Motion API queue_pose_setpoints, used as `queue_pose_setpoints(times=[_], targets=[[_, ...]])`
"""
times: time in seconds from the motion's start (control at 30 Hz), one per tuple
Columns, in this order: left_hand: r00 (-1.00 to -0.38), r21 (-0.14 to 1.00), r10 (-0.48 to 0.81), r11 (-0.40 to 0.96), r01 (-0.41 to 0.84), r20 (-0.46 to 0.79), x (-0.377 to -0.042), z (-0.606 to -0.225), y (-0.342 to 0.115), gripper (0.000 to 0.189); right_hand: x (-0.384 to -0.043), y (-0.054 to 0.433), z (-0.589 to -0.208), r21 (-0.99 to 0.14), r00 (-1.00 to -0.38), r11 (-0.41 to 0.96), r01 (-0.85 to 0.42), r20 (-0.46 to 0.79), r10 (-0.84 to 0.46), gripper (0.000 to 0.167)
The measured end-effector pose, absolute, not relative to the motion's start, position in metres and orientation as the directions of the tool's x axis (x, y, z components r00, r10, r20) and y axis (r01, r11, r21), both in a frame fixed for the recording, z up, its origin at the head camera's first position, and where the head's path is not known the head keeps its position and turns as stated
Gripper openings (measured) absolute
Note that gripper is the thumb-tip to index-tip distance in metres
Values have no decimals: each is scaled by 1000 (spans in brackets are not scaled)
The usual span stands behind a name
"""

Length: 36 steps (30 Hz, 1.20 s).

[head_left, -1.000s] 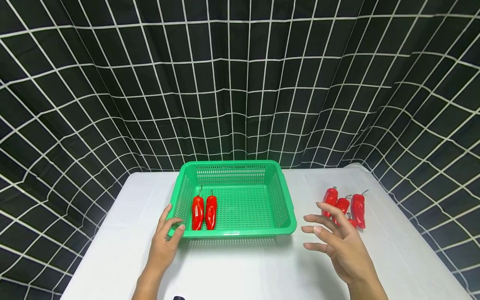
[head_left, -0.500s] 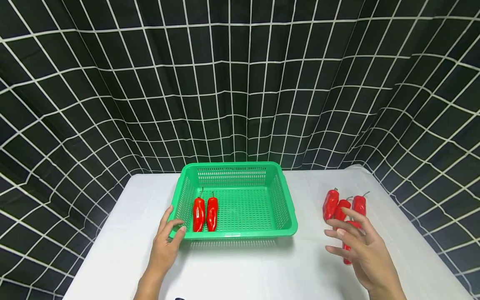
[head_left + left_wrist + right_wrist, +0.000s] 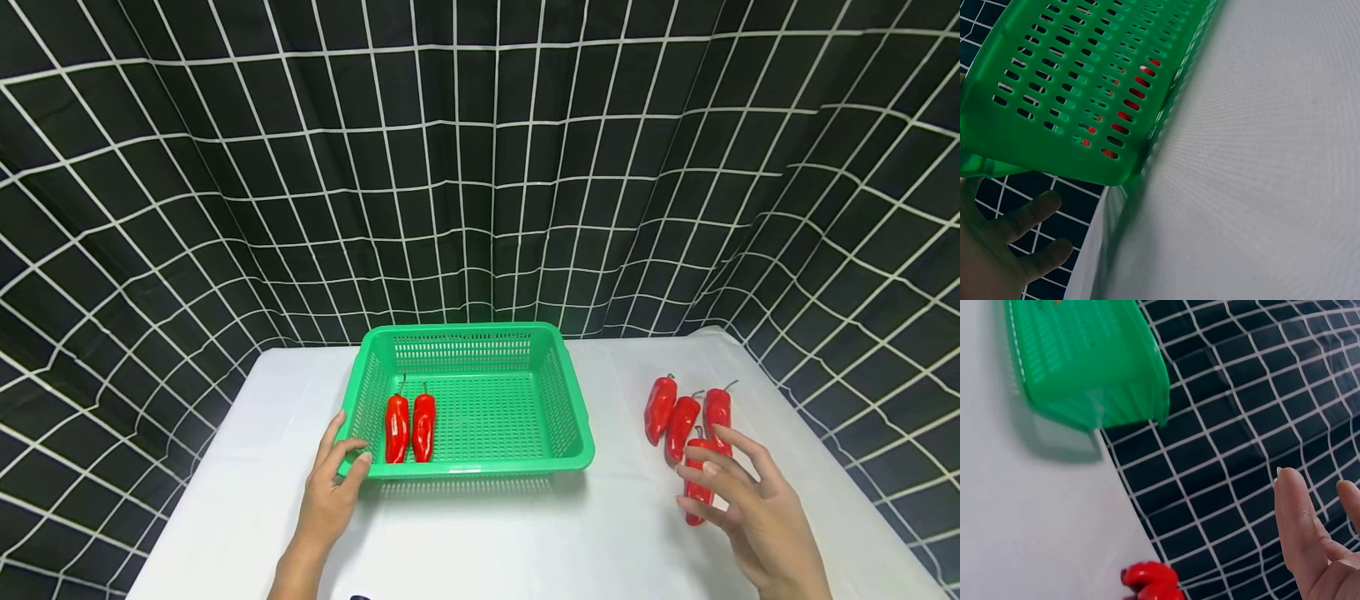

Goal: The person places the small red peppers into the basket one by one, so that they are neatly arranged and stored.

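My left hand [image 3: 327,493] holds the near left corner of a green plastic basket [image 3: 468,468], thumb and a finger at the rim. In the left wrist view, two of its fingers [image 3: 1029,215] stretch out below the basket's slotted wall. Inside, two red peppers [image 3: 397,429] with stems lie side by side at the left. My right hand [image 3: 761,510] hovers over the right side, fingers spread and slightly bent around a red pepper [image 3: 697,493], partly covering it. Nothing shows between its thumb [image 3: 1294,519] and fingers in the right wrist view.
Several more red peppers [image 3: 660,410] lie just beyond the right hand on the white table [image 3: 480,542]. Black curtains [image 3: 480,167] with a white grid rise behind and at both sides. A small dark object [image 3: 359,597] shows at the near edge.
My right hand has moved right and toward me, from beside the basket to over the nearest loose pepper. The left hand stays at the basket's corner.
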<state>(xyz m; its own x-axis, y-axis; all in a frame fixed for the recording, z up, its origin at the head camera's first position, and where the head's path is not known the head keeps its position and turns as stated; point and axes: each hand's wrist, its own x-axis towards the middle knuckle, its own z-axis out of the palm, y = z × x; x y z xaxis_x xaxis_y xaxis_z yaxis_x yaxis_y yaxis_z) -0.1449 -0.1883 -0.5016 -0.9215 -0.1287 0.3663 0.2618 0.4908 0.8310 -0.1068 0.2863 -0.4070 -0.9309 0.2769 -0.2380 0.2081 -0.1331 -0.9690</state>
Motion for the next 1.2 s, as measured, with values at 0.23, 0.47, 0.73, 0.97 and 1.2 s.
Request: queue_pose_setpoints(times=[0.23,0.47,0.73,0.97,1.2], targets=[[-922,833,-133,490,257,363,-145,-501,-189,16,-108,301,-415,-967,-917,-124,222,-250,311,70],[-924,836,-136,488,252,358,-145,-502,-190,16,-113,315,-422,-972,-881,-65,227,-234,411,79],[-926,838,-127,481,257,356,-144,-501,-189,16,-116,327,-430,-960,-864,-113,255,-279,420,84],[-924,836,-127,484,260,361,-145,-503,-189,17,-123,332,-436,-951,-831,-79,300,-302,468,95],[-924,834,-121,485,263,363,-145,-503,-189,17,-133,340,-446,-924,-804,39,381,-311,507,91]])
